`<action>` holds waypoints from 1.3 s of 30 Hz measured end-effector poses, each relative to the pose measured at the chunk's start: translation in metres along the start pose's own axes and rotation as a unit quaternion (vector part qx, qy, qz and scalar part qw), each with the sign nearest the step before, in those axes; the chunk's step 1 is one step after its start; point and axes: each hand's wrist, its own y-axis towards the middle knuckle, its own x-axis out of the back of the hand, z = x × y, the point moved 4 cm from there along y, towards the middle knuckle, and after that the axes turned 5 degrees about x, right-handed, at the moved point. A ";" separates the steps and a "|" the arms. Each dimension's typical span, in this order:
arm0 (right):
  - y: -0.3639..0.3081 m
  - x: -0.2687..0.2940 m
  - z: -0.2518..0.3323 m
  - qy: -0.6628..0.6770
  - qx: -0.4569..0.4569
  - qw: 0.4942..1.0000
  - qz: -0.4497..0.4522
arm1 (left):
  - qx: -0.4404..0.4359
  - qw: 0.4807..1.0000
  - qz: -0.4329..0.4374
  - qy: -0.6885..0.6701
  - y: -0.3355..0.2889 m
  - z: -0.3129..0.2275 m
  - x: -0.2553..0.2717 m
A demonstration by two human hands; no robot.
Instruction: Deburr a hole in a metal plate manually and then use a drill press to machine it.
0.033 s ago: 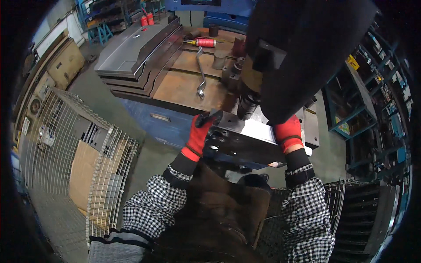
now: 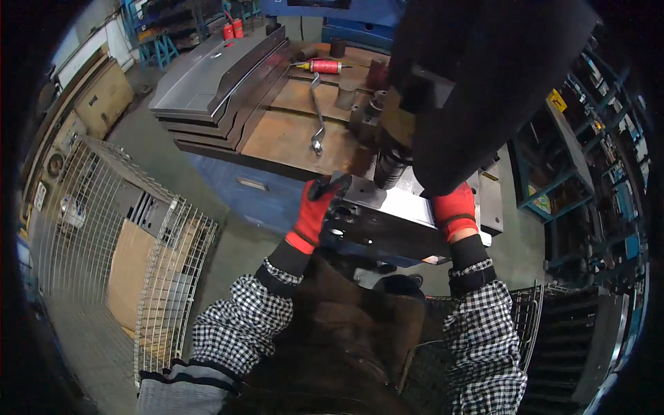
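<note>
A bent sheet-metal part (image 2: 407, 207) with a dark front flange lies under the spindle-like tool (image 2: 391, 168) of the machine. My left hand (image 2: 320, 209), in a red glove with black fingertips, grips the part's left end, thumb and fingers round its edge. At the right end, my right hand (image 2: 454, 209) is closed on the same part in a matching glove. The large dark machine head (image 2: 484, 90) hides its fingertips. Whether the tool touches the metal cannot be made out.
Left on the worktable are stacked bent metal plates (image 2: 207, 90). Behind lie a ring wrench (image 2: 318, 114) and a red bottle (image 2: 325, 66). A wire basket (image 2: 173, 277) stands lower left, dark metal parts (image 2: 574, 346) lower right, and a blue rack (image 2: 553, 159) at right.
</note>
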 end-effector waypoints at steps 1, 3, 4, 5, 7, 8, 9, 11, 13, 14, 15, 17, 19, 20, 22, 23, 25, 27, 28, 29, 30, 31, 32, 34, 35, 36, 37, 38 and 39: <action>0.000 0.000 -0.001 -0.002 -0.003 1.000 0.008 | -0.039 0.999 -0.013 0.008 0.001 -0.007 0.001; 0.000 0.000 -0.002 -0.006 -0.013 1.000 0.017 | -0.007 1.000 -0.015 -0.026 0.006 -0.013 0.000; 0.000 0.001 -0.002 -0.002 -0.017 1.000 0.011 | -0.006 1.000 -0.002 -0.002 0.006 -0.017 0.001; -0.002 0.002 -0.002 0.005 -0.023 1.000 0.003 | 0.003 1.000 -0.014 -0.022 0.009 -0.020 0.002; -0.005 0.005 0.000 0.031 -0.026 0.999 -0.032 | -0.013 1.000 -0.005 -0.013 0.009 -0.030 0.005; -0.005 0.006 0.002 0.038 -0.025 0.998 -0.034 | 0.044 0.998 0.018 -0.028 0.009 -0.030 0.004; -0.006 0.006 0.003 0.046 -0.024 0.998 -0.036 | 0.063 0.995 0.032 -0.074 0.010 -0.033 0.003; -0.007 0.007 0.004 0.054 -0.025 0.997 -0.043 | 0.064 0.990 0.025 -0.122 0.010 -0.041 0.002; -0.007 0.007 0.003 0.057 -0.026 0.997 -0.050 | -0.007 0.993 -0.009 -0.114 0.008 -0.052 0.003; -0.006 0.006 0.001 0.059 -0.025 0.997 -0.051 | 0.026 0.993 -0.010 -0.112 0.008 -0.051 0.002; -0.006 0.005 0.000 0.064 -0.020 0.997 -0.049 | 0.022 0.995 -0.003 -0.099 0.010 -0.051 0.002; -0.004 0.003 -0.003 0.070 -0.007 0.996 -0.052 | 0.021 0.996 0.013 -0.090 0.010 -0.048 0.002; -0.005 0.002 -0.004 0.081 0.014 0.994 -0.076 | -0.003 0.997 0.034 -0.064 0.008 -0.044 0.004; -0.005 0.001 -0.004 0.061 0.010 0.996 -0.068 | 0.007 0.998 0.041 -0.055 0.007 -0.040 0.005; -0.007 0.002 -0.004 0.036 0.007 0.996 -0.084 | -0.013 0.998 0.062 0.004 0.003 -0.036 0.006; -0.008 0.001 -0.004 0.030 0.006 0.997 -0.074 | -0.016 0.997 0.073 0.019 0.001 -0.033 0.005; -0.008 0.003 -0.004 0.034 0.013 0.996 -0.084 | 0.048 0.995 0.084 -0.039 0.002 -0.024 0.001; -0.006 -0.001 -0.009 0.015 -0.003 0.998 -0.055 | 0.181 0.967 0.059 -0.167 0.004 -0.010 -0.004; -0.003 -0.003 -0.011 0.015 0.004 0.998 -0.061 | 0.263 0.929 0.057 -0.254 0.004 -0.003 -0.007; -0.002 -0.007 -0.017 0.057 -0.015 0.998 -0.037 | 0.245 0.942 0.056 -0.223 0.006 -0.002 -0.007; 0.002 -0.013 -0.023 0.105 -0.025 0.994 -0.025 | 0.227 0.950 0.073 -0.201 0.008 -0.003 -0.008; 0.004 -0.016 -0.028 0.159 -0.026 0.987 -0.027 | 0.225 0.955 0.071 -0.181 0.008 -0.002 -0.008; 0.006 -0.019 -0.032 0.173 -0.022 0.984 -0.031 | 0.224 0.959 0.069 -0.160 0.008 -0.002 -0.007; 0.007 -0.017 -0.032 0.221 0.013 0.972 -0.082 | 0.250 0.957 0.028 -0.142 0.004 0.000 -0.006; 0.006 -0.009 -0.030 0.248 0.019 0.958 -0.143 | 0.261 0.955 0.008 -0.143 0.003 0.000 -0.007; 0.002 0.003 -0.025 0.279 0.034 0.935 -0.217 | 0.269 0.949 -0.012 -0.165 -0.001 -0.001 -0.007; -0.001 0.017 -0.015 0.308 0.051 0.905 -0.290 | 0.257 0.952 -0.028 -0.166 -0.003 -0.002 -0.008; -0.005 0.036 -0.002 0.341 0.078 0.874 -0.336 | 0.244 0.954 -0.045 -0.166 -0.005 -0.004 -0.009; -0.009 0.057 0.016 0.370 0.109 0.841 -0.380 | 0.216 0.964 -0.059 -0.144 -0.006 -0.006 -0.009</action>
